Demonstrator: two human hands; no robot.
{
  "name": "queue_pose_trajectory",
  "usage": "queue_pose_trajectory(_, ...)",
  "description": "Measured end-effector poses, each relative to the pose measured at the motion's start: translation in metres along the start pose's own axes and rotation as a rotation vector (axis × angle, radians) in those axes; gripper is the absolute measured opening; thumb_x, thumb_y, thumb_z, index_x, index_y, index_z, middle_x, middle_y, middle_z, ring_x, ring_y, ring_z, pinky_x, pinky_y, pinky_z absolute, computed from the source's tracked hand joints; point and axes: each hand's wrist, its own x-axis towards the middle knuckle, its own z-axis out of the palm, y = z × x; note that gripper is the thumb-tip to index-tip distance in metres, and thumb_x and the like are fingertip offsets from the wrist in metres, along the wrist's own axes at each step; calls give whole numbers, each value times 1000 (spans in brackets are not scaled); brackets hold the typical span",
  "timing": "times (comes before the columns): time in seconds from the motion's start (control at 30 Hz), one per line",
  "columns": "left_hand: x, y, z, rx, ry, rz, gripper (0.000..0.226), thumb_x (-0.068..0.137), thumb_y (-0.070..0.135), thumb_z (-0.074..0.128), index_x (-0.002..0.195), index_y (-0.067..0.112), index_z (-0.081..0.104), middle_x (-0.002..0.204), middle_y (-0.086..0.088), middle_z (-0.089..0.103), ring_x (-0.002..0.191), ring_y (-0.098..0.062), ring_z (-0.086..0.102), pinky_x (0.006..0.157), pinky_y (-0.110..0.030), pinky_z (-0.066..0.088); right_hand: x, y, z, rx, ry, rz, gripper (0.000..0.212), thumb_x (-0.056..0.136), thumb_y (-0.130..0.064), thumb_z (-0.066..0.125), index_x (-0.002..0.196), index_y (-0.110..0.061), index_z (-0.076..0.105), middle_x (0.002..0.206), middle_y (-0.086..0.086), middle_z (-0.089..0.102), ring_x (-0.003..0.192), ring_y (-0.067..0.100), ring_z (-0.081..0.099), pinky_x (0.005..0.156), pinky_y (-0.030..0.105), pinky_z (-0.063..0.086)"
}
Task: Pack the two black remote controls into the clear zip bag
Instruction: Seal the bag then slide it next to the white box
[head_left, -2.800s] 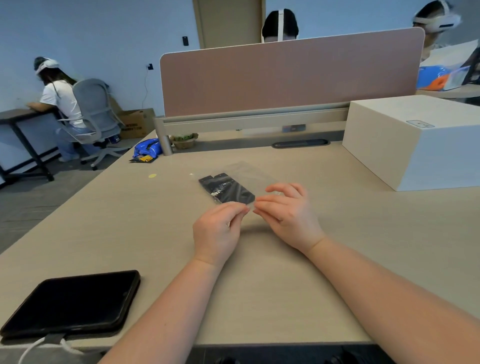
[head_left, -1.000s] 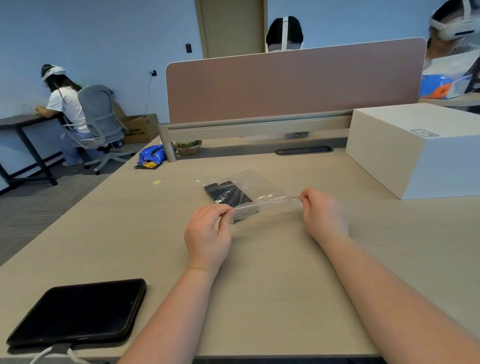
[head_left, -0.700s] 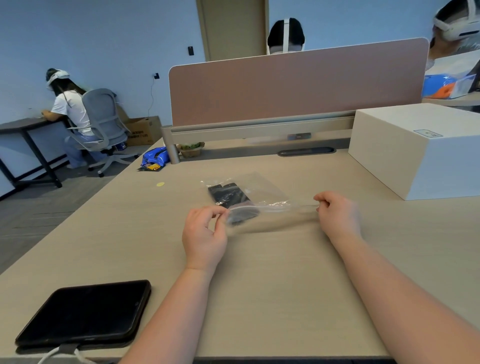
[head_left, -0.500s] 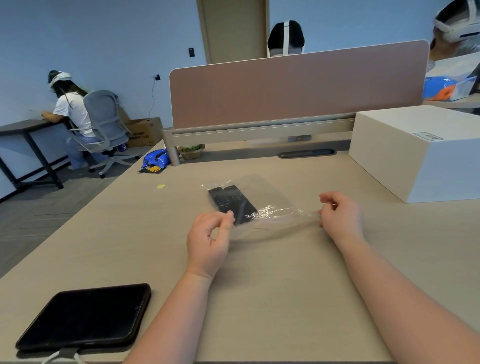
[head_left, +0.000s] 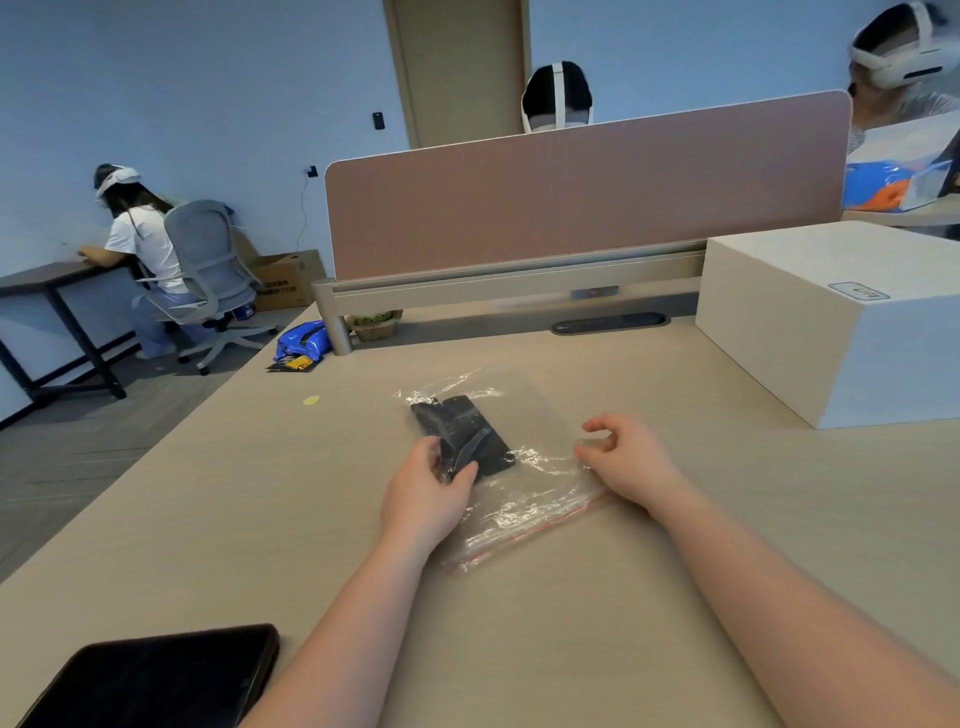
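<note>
1. The crinkled clear plastic zip bag (head_left: 524, 467) lies on the beige wooden counter (head_left: 571, 623), holding two flat black rectangular remote controls (head_left: 462, 434).
2. The left hand (head_left: 423, 493) pinches bag and remotes.
3. The right hand (head_left: 631, 460) rests on the bag, fingers loosely curled, grip empty.

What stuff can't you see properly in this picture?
- Head view: the near ends of the two black remote controls are hidden by the left hand.
- The clear zip bag has crinkles and glare, so I cannot tell if its red strip is sealed.
- The black tablet is cut off by the bottom edge.
- The label on the white box is too small to read.
</note>
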Motion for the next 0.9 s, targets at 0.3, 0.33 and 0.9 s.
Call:
queue_pose_trajectory(0.3, 24, 17, 38, 155, -37, 98, 49, 82, 29, 65, 127, 18, 49, 129, -4, 59, 115, -27, 53, 90, -32, 43, 13, 0, -1, -149, -23, -122, 58, 72, -46, 69, 124, -27, 51, 90, -7, 49, 92, 21, 58, 93, 45, 50)
queue_pose_trajectory(0.33, 27, 20, 43, 162, -43, 103, 49, 82, 30, 64, 127, 18, 49, 128, -4, 60, 114, -27, 54, 90, -33, 43, 16, 3, -2, -175, -4, -134, 56, 74, -41, 69, 125, -27, 51, 91, -6, 50, 95, 24, 59, 93, 45, 49)
queue_pose_trajectory(0.9, 70, 91, 136, 201, -171, 240, 45, 84, 31, 61, 126, 21, 48, 126, -3, 60, 115, -27, 53, 89, -31, 44, 65, 49, -66, -531, 348, -53, 27, 89, -21, 49, 114, -15, 57, 112, 13, 58, 110, 33, 50, 87, 41, 43)
